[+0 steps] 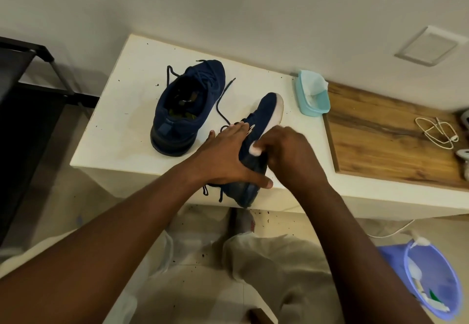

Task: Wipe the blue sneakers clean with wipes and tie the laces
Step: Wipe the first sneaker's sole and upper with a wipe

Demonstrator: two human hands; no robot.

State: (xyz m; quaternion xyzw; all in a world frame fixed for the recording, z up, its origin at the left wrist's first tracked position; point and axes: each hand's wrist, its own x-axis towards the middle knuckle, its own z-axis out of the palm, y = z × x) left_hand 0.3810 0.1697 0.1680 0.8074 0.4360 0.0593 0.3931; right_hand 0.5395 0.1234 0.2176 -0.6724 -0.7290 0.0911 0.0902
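Two dark blue sneakers are on a white table (114, 110). The left sneaker (187, 105) stands upright with its laces loose. The right sneaker (266, 112) lies tilted on its side at the table's front edge, white sole facing right, laces trailing. My left hand (225, 156) presses on this sneaker's upper and grips its heel end. My right hand (286, 148) holds a small white wipe (255, 150) against the sneaker's side near the sole.
A light blue tub of wipes (313, 93) sits at the table's right rear. A wooden board (385, 135) with a white cable (439, 132) lies to the right. A purple bin (431, 278) stands on the floor at lower right. A dark rack (28, 74) is at left.
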